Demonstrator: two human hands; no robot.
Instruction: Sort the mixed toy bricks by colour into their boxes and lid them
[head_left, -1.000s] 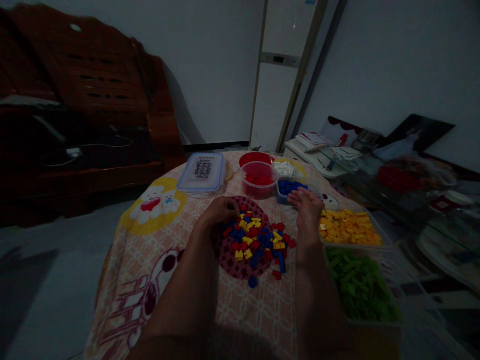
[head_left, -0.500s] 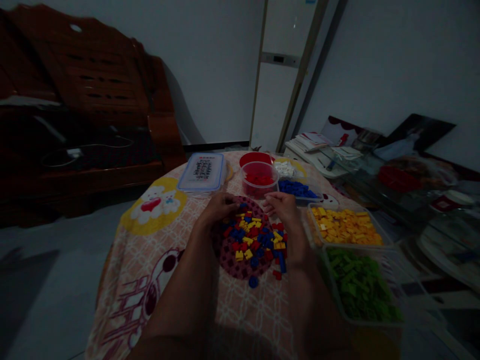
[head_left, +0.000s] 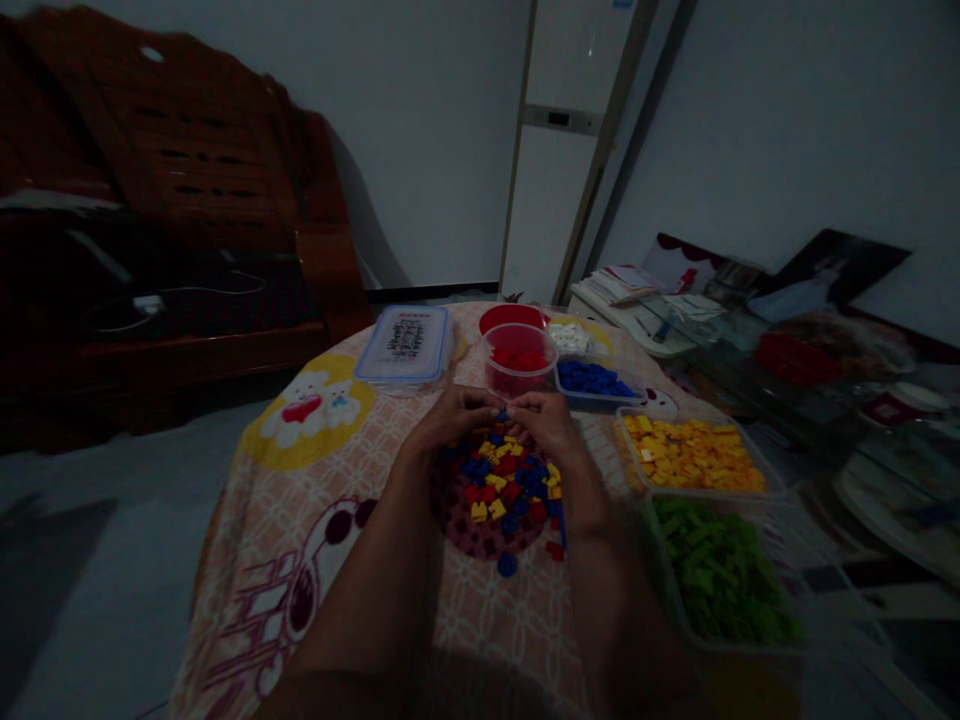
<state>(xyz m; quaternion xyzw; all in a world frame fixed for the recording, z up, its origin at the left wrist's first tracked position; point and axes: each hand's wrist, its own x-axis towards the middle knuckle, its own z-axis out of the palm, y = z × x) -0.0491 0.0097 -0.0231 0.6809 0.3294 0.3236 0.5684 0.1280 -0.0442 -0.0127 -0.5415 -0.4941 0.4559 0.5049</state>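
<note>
A pile of small red, blue and yellow bricks (head_left: 506, 490) lies on a dark red round patch of the patterned tablecloth (head_left: 330, 470). My left hand (head_left: 454, 418) and my right hand (head_left: 547, 420) meet at the far edge of the pile, fingers curled and pinched together over the bricks. A small blue brick (head_left: 501, 414) shows between the fingertips; which hand holds it is unclear in the dim light. One blue brick (head_left: 507, 564) lies alone at the near edge.
Behind the pile stand a clear tub of red bricks (head_left: 519, 360), a red lid (head_left: 511, 317), a tray of blue bricks (head_left: 596, 381) and a lidded box (head_left: 406, 344). Trays of yellow bricks (head_left: 690, 452) and green bricks (head_left: 720, 575) sit at the right. Cluttered shelves lie further right.
My right hand came left from beside the tray of blue bricks to the far edge of the pile and now meets my left hand, which shifted slightly right.
</note>
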